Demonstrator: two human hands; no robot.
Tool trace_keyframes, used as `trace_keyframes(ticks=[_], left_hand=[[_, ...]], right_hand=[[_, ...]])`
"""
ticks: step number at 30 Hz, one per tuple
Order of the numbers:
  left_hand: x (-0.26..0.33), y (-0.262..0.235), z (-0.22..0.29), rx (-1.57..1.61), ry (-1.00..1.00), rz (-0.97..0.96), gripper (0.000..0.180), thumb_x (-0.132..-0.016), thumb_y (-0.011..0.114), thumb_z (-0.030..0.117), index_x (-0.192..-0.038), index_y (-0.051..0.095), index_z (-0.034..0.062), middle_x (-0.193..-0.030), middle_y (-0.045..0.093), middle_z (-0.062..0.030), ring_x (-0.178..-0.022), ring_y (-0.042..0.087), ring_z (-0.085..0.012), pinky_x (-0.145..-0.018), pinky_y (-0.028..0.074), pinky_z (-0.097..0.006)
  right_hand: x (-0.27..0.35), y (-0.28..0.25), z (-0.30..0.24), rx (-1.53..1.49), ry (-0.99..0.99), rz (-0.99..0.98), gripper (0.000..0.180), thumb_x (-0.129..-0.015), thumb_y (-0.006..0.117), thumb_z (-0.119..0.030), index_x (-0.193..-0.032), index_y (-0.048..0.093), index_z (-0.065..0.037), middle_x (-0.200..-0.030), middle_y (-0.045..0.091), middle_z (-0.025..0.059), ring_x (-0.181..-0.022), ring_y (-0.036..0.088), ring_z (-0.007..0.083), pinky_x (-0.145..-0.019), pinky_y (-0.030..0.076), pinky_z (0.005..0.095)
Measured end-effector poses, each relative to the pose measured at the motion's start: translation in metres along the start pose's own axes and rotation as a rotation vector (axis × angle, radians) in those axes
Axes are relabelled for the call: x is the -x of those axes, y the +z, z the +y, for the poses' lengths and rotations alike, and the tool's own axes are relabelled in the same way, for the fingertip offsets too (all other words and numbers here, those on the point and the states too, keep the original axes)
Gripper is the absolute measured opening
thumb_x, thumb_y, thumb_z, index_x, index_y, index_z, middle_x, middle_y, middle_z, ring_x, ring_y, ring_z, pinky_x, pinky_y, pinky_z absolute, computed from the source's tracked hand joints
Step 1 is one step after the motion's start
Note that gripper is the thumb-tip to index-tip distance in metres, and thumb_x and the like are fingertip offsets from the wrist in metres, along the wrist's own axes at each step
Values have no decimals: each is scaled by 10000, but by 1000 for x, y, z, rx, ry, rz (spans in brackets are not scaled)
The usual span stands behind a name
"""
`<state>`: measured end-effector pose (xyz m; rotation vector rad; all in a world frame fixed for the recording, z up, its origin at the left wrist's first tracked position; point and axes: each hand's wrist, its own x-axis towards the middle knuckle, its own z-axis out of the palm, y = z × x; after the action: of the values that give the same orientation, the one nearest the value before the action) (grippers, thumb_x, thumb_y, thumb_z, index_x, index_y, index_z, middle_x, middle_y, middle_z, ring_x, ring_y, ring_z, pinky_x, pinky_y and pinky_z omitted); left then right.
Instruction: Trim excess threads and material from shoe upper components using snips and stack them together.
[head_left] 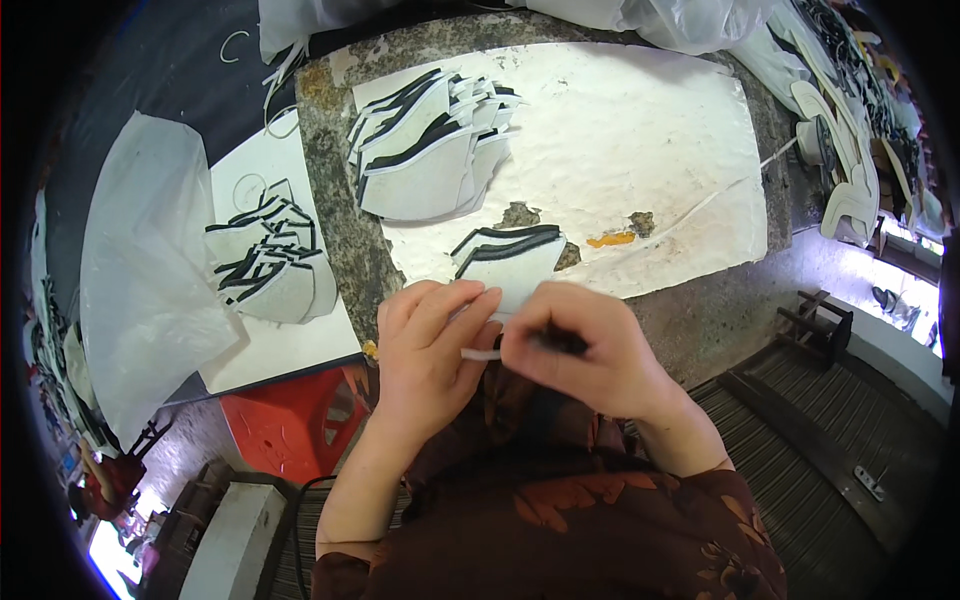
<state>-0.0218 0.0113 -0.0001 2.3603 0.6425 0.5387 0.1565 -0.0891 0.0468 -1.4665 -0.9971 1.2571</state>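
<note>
Near the front edge of the board, my left hand (430, 335) is closed, fingers bent and thumb tucked under them. What it pinches is hidden behind the fingers. Close beside it, my right hand (585, 345) is curled round something dark and blurred that I cannot make out. A short pale strip (481, 354) sticks out from the right hand across the left thumb. Just beyond the fingertips lie a few overlapping whitish cut pieces with black edging (510, 255), shaped like shoe parts; their near ends run under my hands.
A stack of similar black-edged pieces (420, 165) sits on the white board (640, 130). More pieces (275, 265) lie on a white sheet at left, beside clear plastic (145, 250). A red stool (285, 425) stands below. A spool (812, 143) is at far right.
</note>
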Motion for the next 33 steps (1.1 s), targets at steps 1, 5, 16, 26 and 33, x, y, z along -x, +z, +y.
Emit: trace_keyframes(ticks=[1,5,16,26,33], left_hand=[[2,3,0,0,-5,-2,338,-786,796,77,-1118,739,91,-1149,673,-28,-1001,605,-275,-878,459,-397],[1,8,-1,-28,23,44,343,-787,787,82,-1127,739,98,-1177,656,-9,-1031,596,-250,-884,437,-388],[0,8,-1,-32,12,49,344,-784,787,67,-1124,757,111,-1149,659,5,-1030,593,-234,-881,438,-372],[-1,8,1,-43,4,53,286,-769,779,34,-1052,770,71,-1113,689,-45,-1025,594,-278,-897,470,-391],[-1,8,1,-40,4,50,288,-760,779,29,-1044,774,73,-1104,692,-43,-1015,599,-277,-891,472,-393]], right_hand=[[-6,1,2,84,2,73,72,-900,746,-36,-912,676,-24,-865,647,33,-783,586,129,-695,458,271],[-26,1,12,289,-1,215,95,-896,729,-64,-915,656,-5,-848,657,67,-760,608,164,-698,481,296],[-38,6,19,493,69,331,128,-861,686,-141,-902,631,-34,-847,668,141,-780,663,351,-672,521,413],[-36,2,17,338,91,271,111,-877,716,-81,-910,644,-4,-794,654,103,-695,616,198,-640,490,307],[-36,6,19,504,5,313,93,-861,706,-59,-905,642,-8,-797,656,123,-696,639,254,-636,499,331]])
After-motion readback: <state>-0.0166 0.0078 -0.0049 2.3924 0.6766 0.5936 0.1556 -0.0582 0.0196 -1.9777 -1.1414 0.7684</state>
